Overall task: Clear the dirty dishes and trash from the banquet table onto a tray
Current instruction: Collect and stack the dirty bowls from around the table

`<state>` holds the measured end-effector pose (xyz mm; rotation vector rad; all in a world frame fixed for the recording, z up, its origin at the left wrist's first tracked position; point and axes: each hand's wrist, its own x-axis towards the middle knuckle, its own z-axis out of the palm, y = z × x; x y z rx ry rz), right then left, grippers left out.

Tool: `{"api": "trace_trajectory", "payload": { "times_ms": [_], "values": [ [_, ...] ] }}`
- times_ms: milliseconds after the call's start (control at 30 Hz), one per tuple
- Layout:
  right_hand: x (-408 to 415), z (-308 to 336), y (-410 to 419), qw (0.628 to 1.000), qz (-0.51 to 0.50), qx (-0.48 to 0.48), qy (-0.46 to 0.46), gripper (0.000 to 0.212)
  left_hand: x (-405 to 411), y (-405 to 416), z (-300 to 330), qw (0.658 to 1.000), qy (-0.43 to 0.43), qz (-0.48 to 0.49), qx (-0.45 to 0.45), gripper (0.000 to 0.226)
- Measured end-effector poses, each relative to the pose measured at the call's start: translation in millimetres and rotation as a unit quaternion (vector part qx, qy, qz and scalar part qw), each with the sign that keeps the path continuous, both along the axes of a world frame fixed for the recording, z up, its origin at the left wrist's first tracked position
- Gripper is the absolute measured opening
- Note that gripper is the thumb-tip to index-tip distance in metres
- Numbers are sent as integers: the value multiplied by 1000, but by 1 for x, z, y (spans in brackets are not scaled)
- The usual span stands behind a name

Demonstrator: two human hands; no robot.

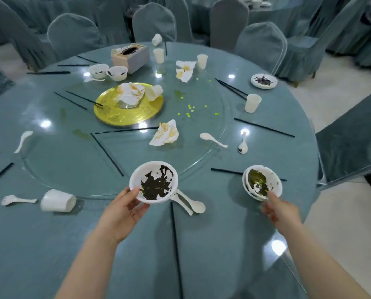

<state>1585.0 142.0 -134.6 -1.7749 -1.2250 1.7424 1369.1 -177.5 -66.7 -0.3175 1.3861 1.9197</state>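
Teal banquet table (51, 244) remains littered with cups, napkins, spoons and chopsticks, no tray in sight, while your left hand (122, 214) grips a sauce-smeared bowl (154, 181) and your right hand (280, 209) pinches stacked bowls (262, 182).

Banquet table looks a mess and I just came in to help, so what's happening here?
A person is clearing it. Their left hand grips a dirty white bowl by its near rim, and the right hand holds a stack of dirty bowls. Napkins, cups, spoons and black chopsticks lie scattered over the table, and a gold plate with napkins and a tipped cup sits on the glass turntable.
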Motion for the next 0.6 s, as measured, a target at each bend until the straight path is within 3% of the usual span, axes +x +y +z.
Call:
{"api": "trace_trajectory", "payload": {
  "times_ms": [133,333,600],
  "values": [
    [-16,-12,13,998,13,-57,21,26,1,10,0,1000,7,-3,-5,31],
    [-31,-9,9,998,54,-13,9,2,5,9,1,1000,15,5,-17,33],
    [-34,37,-35,991,117,46,52,4,6,-8,20,999,36,-22,14,26]
  ]
}}
